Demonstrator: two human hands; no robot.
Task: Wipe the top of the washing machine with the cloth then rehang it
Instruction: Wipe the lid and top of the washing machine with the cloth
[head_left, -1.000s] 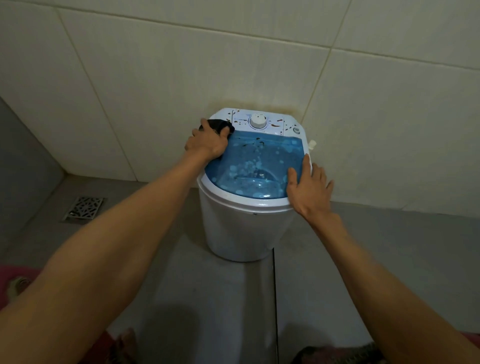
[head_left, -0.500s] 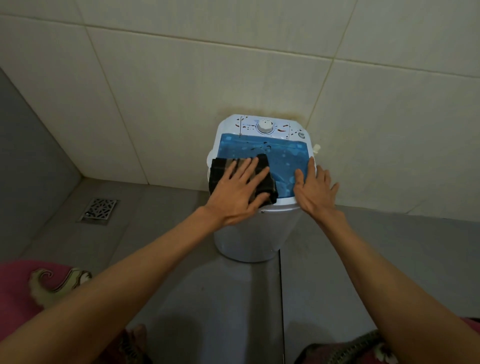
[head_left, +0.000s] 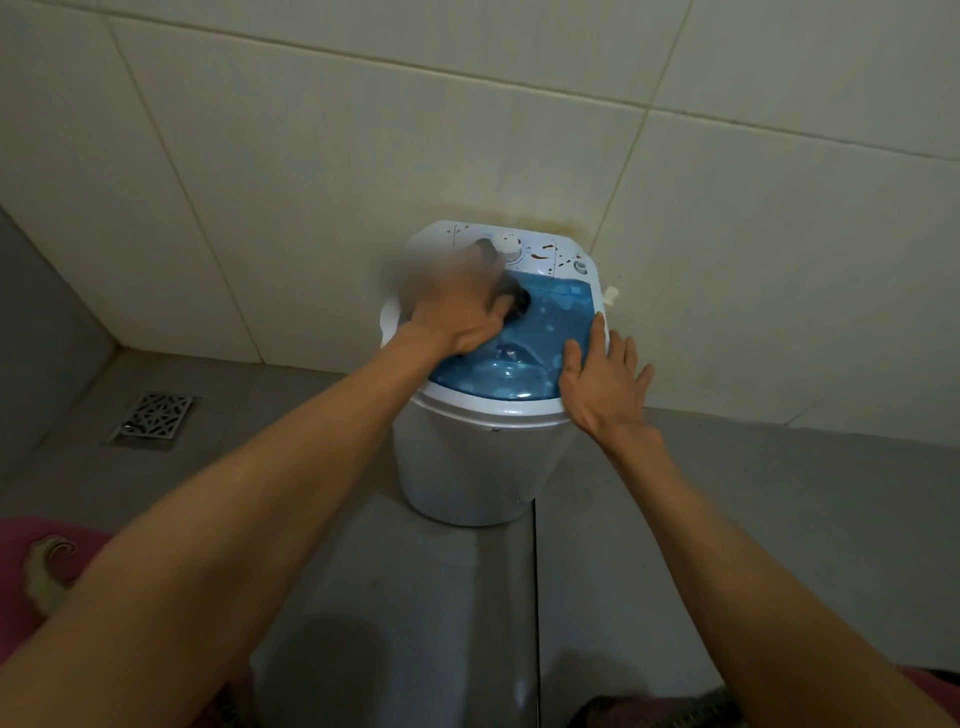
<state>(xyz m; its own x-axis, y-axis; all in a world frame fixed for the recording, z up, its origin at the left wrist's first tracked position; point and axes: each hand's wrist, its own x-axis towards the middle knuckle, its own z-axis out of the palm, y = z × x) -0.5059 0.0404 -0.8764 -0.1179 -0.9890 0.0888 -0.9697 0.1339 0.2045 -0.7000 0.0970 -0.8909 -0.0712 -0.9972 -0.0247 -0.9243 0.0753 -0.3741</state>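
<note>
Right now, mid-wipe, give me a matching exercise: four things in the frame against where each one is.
Things:
1. left hand
2. right hand
3. dial
4. drain

Places:
A. in the floor, left of the washer
B. on the white panel at the back of the washer top
C. flat on the right front edge of the blue lid
D. blurred with motion, pressing the dark cloth on the lid's left side

Pairs: 1-D, 2-C, 3-B, 4-A
</note>
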